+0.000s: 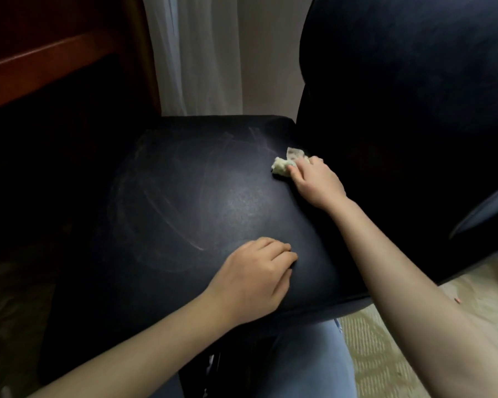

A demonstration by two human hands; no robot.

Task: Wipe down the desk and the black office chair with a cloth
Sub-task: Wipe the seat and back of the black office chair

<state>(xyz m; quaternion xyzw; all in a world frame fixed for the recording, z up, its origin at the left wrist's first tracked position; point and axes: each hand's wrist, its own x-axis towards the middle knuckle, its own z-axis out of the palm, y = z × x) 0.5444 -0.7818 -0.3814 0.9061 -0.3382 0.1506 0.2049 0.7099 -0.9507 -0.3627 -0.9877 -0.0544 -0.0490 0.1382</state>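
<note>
The black office chair fills the view, its seat (184, 202) showing pale wipe streaks and its backrest (408, 96) rising on the right. A small crumpled pale cloth (282, 165) lies on the seat's far right corner, close to the backrest. My right hand (314, 179) holds the cloth and presses it onto the seat, with most of the cloth hidden under the fingers. My left hand (256, 277) rests on the seat's near right part with fingers loosely curled and nothing in it.
The dark wooden desk (49, 53) stands at the upper left, close to the chair. A white curtain (207, 53) hangs behind the seat. Pale patterned carpet (385, 354) shows at the lower right, and my jeans-clad leg (305, 366) is below the seat.
</note>
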